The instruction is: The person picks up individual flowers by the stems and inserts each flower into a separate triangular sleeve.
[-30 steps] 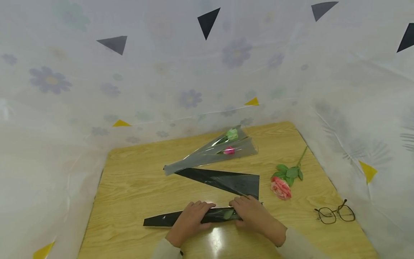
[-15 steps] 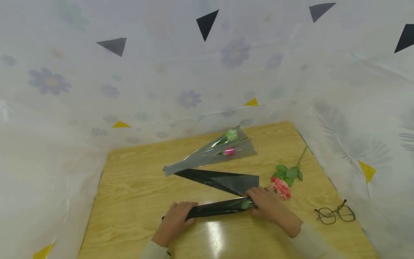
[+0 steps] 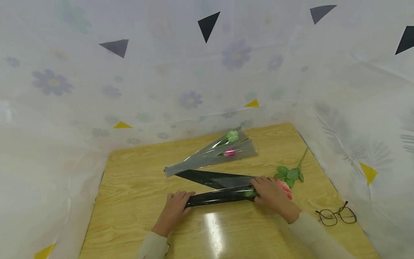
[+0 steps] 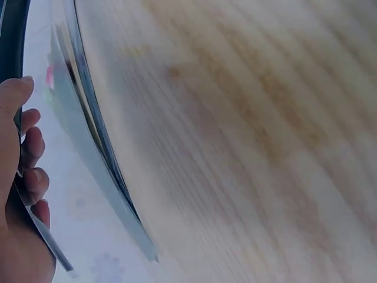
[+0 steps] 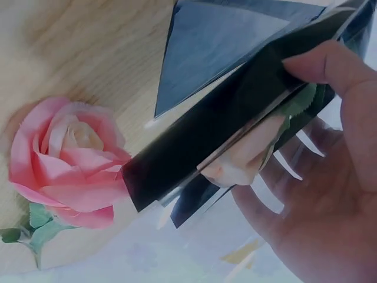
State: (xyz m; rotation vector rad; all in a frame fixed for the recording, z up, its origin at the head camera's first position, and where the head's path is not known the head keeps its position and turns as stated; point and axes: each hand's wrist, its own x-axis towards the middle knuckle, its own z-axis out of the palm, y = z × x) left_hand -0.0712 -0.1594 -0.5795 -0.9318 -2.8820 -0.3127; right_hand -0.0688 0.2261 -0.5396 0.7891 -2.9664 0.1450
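Observation:
Both hands hold a flower sleeve (image 3: 216,197), a black wrapper with a glossy clear side, above the table. My left hand (image 3: 174,208) grips its narrow end, fingers curled round it in the left wrist view. At the wide end, my right hand (image 3: 273,198) holds it between thumb and fingers. Inside that end, in the right wrist view, sits a pale peach rose (image 5: 232,165) with a green leaf (image 5: 300,100). A loose pink rose (image 5: 70,159) lies just beyond the sleeve's wide end, partly behind my right hand in the head view.
Behind the held sleeve lies another black sleeve (image 3: 200,177). Grey-clear sleeves (image 3: 194,162) farther back contain a pale green flower (image 3: 233,136) and a magenta one (image 3: 230,152). Eyeglasses (image 3: 336,216) rest near the right edge of the wooden table (image 3: 129,183). Patterned white curtains surround it.
The sleeve has moved right and away from me, now overlapping the black sleeve behind. My left hand has slid to its narrow end; my right hand has moved right, beside the pink rose.

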